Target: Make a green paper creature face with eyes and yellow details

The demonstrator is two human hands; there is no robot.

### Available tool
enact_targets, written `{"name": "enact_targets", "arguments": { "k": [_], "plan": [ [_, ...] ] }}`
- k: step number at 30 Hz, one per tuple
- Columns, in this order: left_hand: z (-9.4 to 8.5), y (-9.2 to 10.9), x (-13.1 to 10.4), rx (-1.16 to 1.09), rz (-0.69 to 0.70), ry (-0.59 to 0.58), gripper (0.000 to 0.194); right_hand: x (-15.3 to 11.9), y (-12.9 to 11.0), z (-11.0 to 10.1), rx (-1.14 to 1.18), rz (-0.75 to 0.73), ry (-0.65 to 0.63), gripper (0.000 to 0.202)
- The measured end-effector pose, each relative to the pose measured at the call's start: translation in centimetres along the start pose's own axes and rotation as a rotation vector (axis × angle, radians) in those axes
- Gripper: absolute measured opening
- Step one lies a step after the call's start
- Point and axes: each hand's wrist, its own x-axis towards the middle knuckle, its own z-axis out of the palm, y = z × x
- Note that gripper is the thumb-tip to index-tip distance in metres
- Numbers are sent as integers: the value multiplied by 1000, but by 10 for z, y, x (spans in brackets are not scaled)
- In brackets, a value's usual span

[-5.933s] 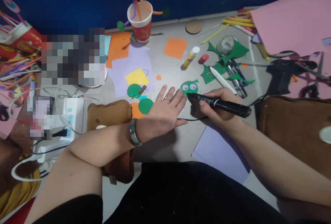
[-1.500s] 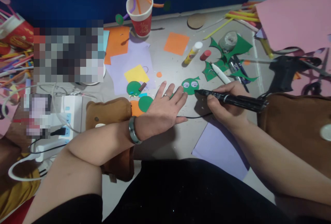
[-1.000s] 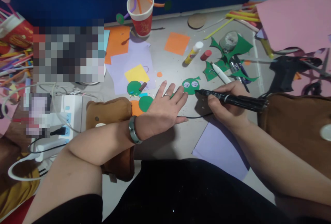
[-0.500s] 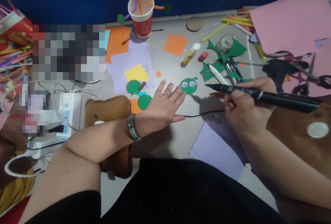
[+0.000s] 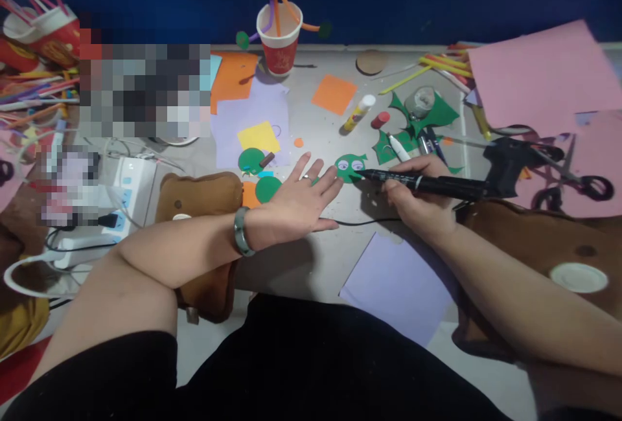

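Observation:
My right hand [image 5: 422, 199] grips a black marker pen [image 5: 427, 184] whose tip points left, at a small green paper face [image 5: 350, 172] with two drawn eyes. Whether the tip touches the paper I cannot tell. My left hand [image 5: 302, 204], fingers stretched out, lies palm down with its fingertips at the left edge of that face. Two green paper discs are just left of this hand: the upper disc [image 5: 251, 160] has a small brown stick and blue scraps on it, and the lower disc [image 5: 269, 190] lies partly over orange paper.
A red paper cup [image 5: 280, 52] with coloured stems stands at the back. A glue stick [image 5: 358, 114], its red cap [image 5: 380, 120] and a roll of tape [image 5: 420, 102] lie beyond my hands. Scissors [image 5: 573, 178] rest on pink paper at right. A power strip [image 5: 129, 207] is at left.
My right hand has brought the marker left, so its tip is now at the lower part of the green face. My left hand stays flat beside it. The view has shifted slightly.

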Motion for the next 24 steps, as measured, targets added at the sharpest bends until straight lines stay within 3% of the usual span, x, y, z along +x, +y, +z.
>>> {"name": "enact_targets", "arguments": {
  "k": [5,10,24],
  "plan": [
    [1,0,-1,15,12,17,82,-1,-3,0,-44,-126,-46,16],
    [1,-1,-3,23,12,26,81,2,3,2,-44,-102,-103,17],
    [2,-2,-4,-6,13,28,81,5,3,4,-56,-83,-90,19]
  ]
}}
